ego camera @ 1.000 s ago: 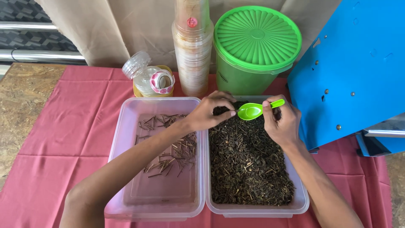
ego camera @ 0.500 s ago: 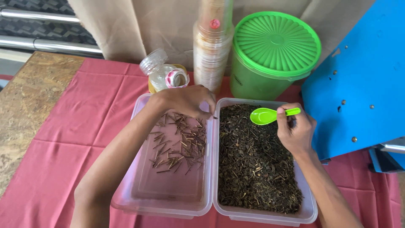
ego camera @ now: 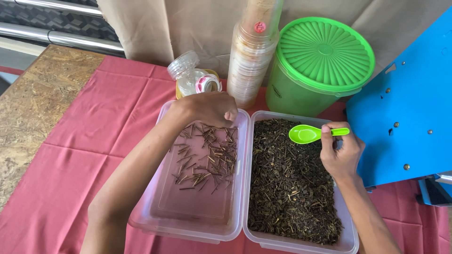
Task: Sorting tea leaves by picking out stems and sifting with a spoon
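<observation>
My right hand holds a small green plastic spoon above the far end of a clear tub full of dark dried leaf bits and stems. My left hand hovers with fingers curled over the far end of a second clear tub, just left of the first. This tub holds a loose scatter of thin brown stems. Whether a stem is pinched in the left fingers cannot be seen.
Behind the tubs stand a green lidded bucket, a tall stack of clear plastic cups and a small jar with a tape roll. A blue metal panel rises at right. A red cloth covers the chipboard table.
My left hand moved from the spoon over the dark leaf tub across to the stem tub. The right hand keeps the spoon. The camera view shifted leftward.
</observation>
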